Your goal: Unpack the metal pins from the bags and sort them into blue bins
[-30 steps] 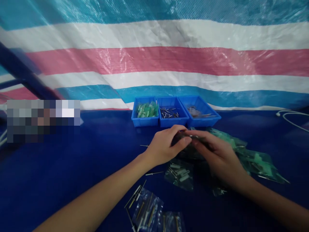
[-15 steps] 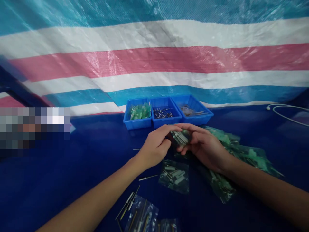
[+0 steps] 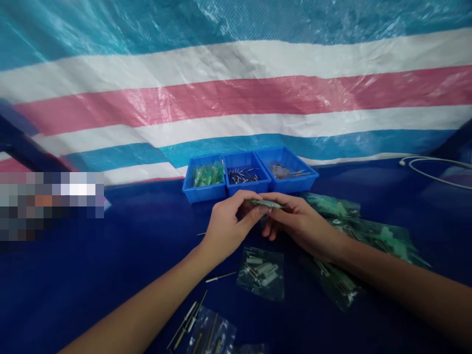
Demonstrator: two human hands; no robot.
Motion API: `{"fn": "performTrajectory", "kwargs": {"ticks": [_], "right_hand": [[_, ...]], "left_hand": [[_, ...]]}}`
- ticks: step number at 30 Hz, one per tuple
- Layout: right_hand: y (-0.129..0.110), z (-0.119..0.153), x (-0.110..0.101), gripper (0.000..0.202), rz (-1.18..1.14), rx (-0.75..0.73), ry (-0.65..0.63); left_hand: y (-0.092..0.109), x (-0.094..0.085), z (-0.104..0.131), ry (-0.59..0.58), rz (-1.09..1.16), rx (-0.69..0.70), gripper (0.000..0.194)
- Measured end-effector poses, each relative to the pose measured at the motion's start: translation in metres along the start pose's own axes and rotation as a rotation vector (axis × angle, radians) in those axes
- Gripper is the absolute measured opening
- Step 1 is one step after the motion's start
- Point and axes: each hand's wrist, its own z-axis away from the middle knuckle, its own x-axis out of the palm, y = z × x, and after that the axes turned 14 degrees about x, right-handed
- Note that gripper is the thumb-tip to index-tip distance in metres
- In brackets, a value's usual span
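Between both hands is a small clear bag (image 3: 267, 203) with a greenish edge, seen nearly edge-on, so its contents are mostly hidden. My left hand (image 3: 232, 221) pinches its left side with thumb and fingers. On the other side, my right hand (image 3: 300, 219) grips it, the lower fingers curled beneath. Just below the hands, a clear bag of white plugs and screws (image 3: 261, 273) lies flat on the blue table (image 3: 147, 255). Under and beside my right forearm are several bags with green and metal parts (image 3: 383, 238).
Behind the hands stand three blue bins: one with green packets (image 3: 208, 175), one with dark screws (image 3: 243, 176), one with clear bags (image 3: 285, 171). Loose rivets (image 3: 190, 317) and another bag (image 3: 212, 334) lie at the front. A white cable (image 3: 435, 169) rests at the right.
The bag in my hands has tipped from showing its face to nearly edge-on. My left thumb now presses on it, close to my right thumb. The view has shifted slightly.
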Motion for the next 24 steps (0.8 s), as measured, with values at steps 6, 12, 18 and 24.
{"fn": "performTrajectory", "kwargs": {"ticks": [6,12,18,24], "right_hand": [[-0.0033,-0.0009,0.0045,0.031,0.142,-0.015,0.051],[-0.0049,0.0024,0.0073,0.023,0.303,-0.016,0.031],[-0.0024,0.0031,0.0068,0.027,0.393,-0.102,0.051],[-0.0010,0.0053,0.0084,0.032,0.336,-0.127,0.102]], "left_hand": [[0.0026,-0.0022,-0.0015,0.002,0.004,-0.029,0.012],[0.0062,-0.0040,-0.0017,-0.063,-0.009,-0.070,0.022],[0.0062,-0.0020,0.0016,-0.018,-0.024,-0.045,0.020],[0.0023,-0.0009,0.0002,0.071,0.011,-0.036,0.034]]}}
